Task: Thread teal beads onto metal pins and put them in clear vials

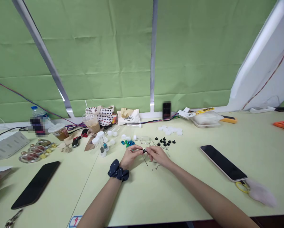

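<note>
Two pinched hands meet on a small black piece

Live from my end of the link: the left hand [132,155] and the right hand [157,155] come fingertip to fingertip, and the small black piece [144,151] sits right between them. Left thumb and forefinger, pinched nearly together, have it from one side; right thumb and fingertips, just as tight, have it from the other. Its exact shape I can't tell, the fingers cover so much!

Around and beneath both hands, thin metal wires [145,161] lie scattered on the pale table [180,196]. Just past the left fingers, there's a cluster of shiny blue and green beads [130,142]. Just past the right fingers, a group of black parts [165,144], and beyond those, white discs [174,130].

A dark dotted scrunchie [118,171] rings the left wrist. Out to the left of that hand I've got white-capped pieces [100,134], a plastic cup [91,123] with a straw behind them, and farther out a dark phone [36,185]. Well off to the right hand's right, another phone [224,163] lies flat, screen up.
</note>
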Demonstrator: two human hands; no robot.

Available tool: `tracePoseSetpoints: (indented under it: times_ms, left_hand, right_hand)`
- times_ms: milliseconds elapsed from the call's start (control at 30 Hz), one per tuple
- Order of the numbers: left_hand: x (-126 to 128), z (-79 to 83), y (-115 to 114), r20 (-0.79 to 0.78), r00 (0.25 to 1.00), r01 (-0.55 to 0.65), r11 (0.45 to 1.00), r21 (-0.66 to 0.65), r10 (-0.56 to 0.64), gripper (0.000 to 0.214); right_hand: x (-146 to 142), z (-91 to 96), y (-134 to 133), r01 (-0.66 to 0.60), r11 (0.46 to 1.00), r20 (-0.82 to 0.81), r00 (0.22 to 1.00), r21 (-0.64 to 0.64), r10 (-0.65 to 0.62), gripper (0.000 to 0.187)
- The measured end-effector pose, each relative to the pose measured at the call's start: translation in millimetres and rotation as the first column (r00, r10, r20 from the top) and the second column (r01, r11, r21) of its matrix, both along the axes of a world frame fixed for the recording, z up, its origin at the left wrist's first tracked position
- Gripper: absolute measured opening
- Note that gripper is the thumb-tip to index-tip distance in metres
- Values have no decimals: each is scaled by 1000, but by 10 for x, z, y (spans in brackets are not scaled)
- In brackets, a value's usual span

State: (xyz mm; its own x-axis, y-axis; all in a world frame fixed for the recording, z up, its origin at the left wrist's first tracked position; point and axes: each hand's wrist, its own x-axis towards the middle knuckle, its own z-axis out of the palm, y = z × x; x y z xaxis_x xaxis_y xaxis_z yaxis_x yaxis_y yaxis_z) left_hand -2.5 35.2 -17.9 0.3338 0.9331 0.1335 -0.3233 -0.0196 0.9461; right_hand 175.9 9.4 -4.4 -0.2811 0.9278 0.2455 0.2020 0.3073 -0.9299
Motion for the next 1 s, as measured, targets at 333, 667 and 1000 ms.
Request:
tracePoseSetpoints:
  times_ms: [333,667,1000]
  left_hand:
    - [-8,-6,0,5,1000,5,1000,-8,-5,21]
    - [-5,14,-18,14,1000,-3,1000,-19,3,22]
    - [-12,6,-8,11,1000,8,1000,-11,-8,24]
  right_hand:
    - [-14,-25,-9,25,996,2,1000,-85,-25,47]
    - [-25,-22,1,-4,987,-25,1000,-159,0,46]
    - [-24,-13,4,-31,986,-44,999,-163,24,44]
